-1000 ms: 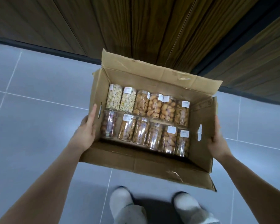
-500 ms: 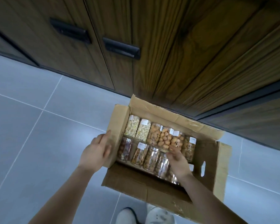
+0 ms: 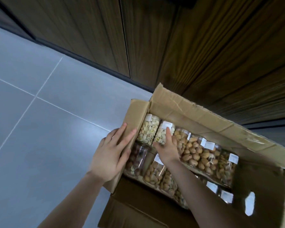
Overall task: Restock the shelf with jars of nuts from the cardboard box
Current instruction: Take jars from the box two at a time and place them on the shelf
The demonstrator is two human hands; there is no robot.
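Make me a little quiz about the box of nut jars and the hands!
1. True or false: the left hand rests on the box wall.
2. Which jar does the right hand touch? A) the second pale jar in the far row B) a jar in the near row C) none
3. Fill in: the box stands on the grey ____.

Key: 1 true; 2 A; 3 floor.
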